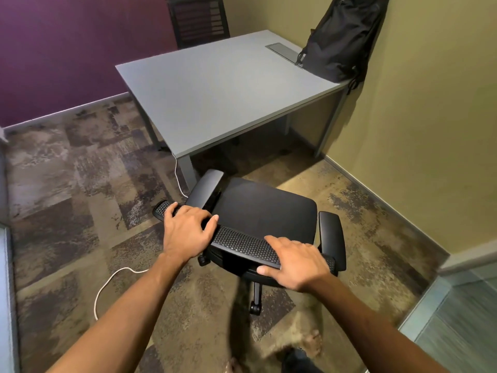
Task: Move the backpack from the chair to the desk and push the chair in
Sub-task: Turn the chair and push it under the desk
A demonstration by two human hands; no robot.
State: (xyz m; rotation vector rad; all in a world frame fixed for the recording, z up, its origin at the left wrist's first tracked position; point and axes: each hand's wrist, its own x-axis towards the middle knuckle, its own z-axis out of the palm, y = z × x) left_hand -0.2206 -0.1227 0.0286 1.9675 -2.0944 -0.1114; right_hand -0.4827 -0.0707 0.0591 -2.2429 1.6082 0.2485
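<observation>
Hands grip chair backrest; backpack on desk.

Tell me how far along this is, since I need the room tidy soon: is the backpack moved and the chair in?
Done: the backpack stands on the desk, leaning against the wall. In hand: the left hand and right hand grip the top of the chair backrest. Left: the chair sits clear of the desk and needs pushing in.
</observation>
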